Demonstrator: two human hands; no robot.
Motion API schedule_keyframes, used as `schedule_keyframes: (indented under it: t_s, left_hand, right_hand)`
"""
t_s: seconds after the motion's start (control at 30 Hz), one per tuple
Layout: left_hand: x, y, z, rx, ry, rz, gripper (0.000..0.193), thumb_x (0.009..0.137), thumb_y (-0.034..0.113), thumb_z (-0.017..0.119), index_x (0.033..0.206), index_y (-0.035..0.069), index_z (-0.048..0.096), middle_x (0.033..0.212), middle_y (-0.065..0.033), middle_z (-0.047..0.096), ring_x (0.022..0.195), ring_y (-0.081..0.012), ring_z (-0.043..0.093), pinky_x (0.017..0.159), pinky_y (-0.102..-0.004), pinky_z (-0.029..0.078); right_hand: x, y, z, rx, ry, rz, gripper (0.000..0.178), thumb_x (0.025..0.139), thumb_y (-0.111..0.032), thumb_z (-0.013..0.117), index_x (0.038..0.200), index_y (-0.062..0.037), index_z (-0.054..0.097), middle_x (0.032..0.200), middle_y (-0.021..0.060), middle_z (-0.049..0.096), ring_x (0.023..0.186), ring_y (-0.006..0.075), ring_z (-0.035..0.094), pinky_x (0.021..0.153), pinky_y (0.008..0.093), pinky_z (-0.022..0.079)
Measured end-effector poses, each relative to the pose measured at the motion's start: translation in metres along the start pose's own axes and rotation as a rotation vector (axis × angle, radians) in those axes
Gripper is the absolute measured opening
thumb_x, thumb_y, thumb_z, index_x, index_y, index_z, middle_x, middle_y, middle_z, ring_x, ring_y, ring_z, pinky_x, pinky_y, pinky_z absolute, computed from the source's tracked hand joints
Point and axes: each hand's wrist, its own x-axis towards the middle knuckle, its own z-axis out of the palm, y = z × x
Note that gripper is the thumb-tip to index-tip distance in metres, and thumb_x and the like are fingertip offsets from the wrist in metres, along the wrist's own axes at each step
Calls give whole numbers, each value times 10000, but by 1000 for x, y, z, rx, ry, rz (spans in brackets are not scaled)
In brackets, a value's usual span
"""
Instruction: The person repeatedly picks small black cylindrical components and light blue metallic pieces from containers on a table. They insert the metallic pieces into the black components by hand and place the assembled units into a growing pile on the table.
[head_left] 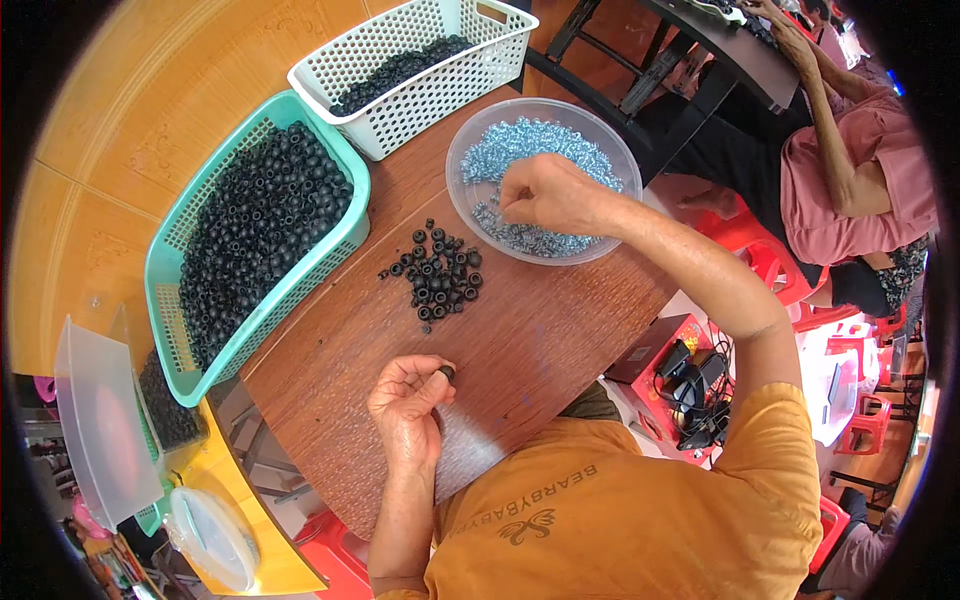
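Black ring (446, 372) pinched in left hand (408, 400) fingers; right hand (545, 192) fingers close on screws (520, 140).

We are in a small assembly workshop doing piecework. Our wooden bench (520, 340) carries bulk parts: a teal basket (165, 300) and a white basket (420, 100) heaped with black rubber rings, a clear bowl (460, 150) of small metal pieces, and a loose pile of rings (437, 272). Another person (850, 170) sits at a neighbouring table among red plastic stools (860, 425).
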Motion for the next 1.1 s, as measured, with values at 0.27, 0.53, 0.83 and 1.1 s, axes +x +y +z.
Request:
schedule_keyframes:
  t_s: [0.27, 0.53, 0.83, 1.1]
  left_hand:
    - [-1, 0, 3, 3, 9, 11, 158, 734, -43, 676, 863, -24, 588, 820, -116, 646, 613, -132, 582, 554, -239, 486]
    - [-1, 0, 3, 14, 22, 12, 157, 736, -40, 676, 860, -20, 581, 824, -125, 644, 615, -140, 583, 545, -244, 480]
    - [0, 0, 4, 22, 33, 8, 124, 745, -67, 642, 847, -25, 584, 832, -135, 625, 629, -152, 572, 546, -244, 477]
    - [-1, 0, 3, 40, 26, 16, 117, 751, -65, 636, 849, -24, 587, 847, -138, 626, 650, -157, 580, 550, -241, 482]
  right_hand:
    - [-10, 6, 1, -74, 69, -81, 167, 729, -157, 649, 708, 9, 656, 643, 176, 602, 625, 310, 596, 610, 406, 447]
    - [-2, 21, 4, -340, 247, -176, 79, 709, -86, 645, 771, -38, 655, 749, 110, 589, 792, 293, 568, 680, 405, 437]
    - [23, 19, 20, -587, 199, -348, 63, 626, -33, 641, 688, -26, 633, 736, 128, 567, 778, 303, 553, 676, 400, 440]
    - [28, 20, 28, -680, 136, -395, 57, 612, -37, 647, 652, -26, 608, 763, 111, 558, 811, 287, 534, 709, 382, 423]
